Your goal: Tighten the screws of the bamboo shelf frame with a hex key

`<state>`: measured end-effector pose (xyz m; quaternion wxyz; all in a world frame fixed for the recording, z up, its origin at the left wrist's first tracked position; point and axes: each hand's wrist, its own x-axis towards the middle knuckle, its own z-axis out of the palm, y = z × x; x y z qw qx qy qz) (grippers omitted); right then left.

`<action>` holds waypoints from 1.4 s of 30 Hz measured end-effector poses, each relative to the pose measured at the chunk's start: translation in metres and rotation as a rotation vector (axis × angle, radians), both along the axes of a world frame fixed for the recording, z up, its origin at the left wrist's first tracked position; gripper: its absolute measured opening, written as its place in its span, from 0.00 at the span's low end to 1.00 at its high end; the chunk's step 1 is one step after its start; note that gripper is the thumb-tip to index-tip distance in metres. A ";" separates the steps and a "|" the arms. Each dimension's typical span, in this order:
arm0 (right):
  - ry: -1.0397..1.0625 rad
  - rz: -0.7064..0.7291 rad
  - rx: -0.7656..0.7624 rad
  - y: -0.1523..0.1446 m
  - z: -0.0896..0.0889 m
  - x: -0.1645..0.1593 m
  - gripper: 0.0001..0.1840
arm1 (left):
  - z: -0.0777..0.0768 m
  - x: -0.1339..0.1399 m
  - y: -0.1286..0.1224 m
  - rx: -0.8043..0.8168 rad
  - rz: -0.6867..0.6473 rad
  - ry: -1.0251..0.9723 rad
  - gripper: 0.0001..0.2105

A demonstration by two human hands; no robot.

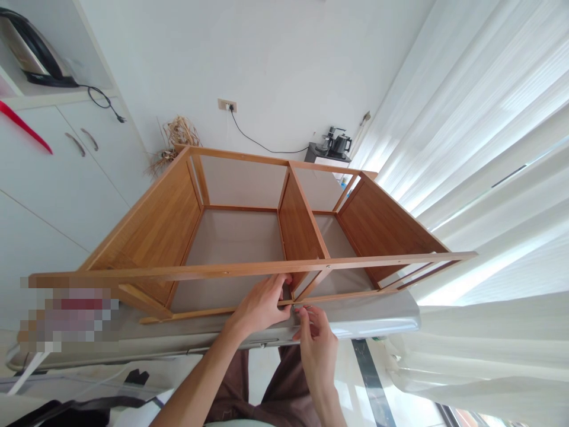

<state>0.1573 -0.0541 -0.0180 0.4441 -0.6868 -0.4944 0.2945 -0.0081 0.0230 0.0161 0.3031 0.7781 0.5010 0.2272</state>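
Note:
A wooden shelf frame (262,266) with side panels and a middle divider panel (302,222) lies on a grey surface in front of me. My left hand (262,303) reaches in under the upper front bar, its fingers closed around the lower front rail (204,312) where the divider meets it. Just to the right, my right hand (317,338) is closed in a pinch at the outer side of that same joint. Between its fingertips is something small that I cannot make out.
A glossy grey edge (377,325) runs below the frame. White curtains (489,178) hang close on the right, and white cabinets (53,172) with a kettle (38,53) stand on the left. Behind the frame are dried plants (180,133) and a small stand (326,155) with another kettle.

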 end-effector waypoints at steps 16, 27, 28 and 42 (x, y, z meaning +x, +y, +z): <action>0.369 -0.075 -0.034 0.004 0.006 0.008 0.28 | -0.002 0.001 0.000 0.022 0.007 0.000 0.20; 0.390 -0.059 -0.071 0.005 -0.008 0.015 0.28 | 0.002 0.001 0.000 0.011 0.004 0.005 0.19; 0.394 -0.052 -0.077 0.005 -0.009 0.015 0.27 | 0.002 0.001 0.000 0.006 0.004 0.006 0.19; 0.366 -0.012 -0.046 0.004 -0.003 0.012 0.27 | 0.003 0.001 0.000 0.010 -0.002 0.005 0.19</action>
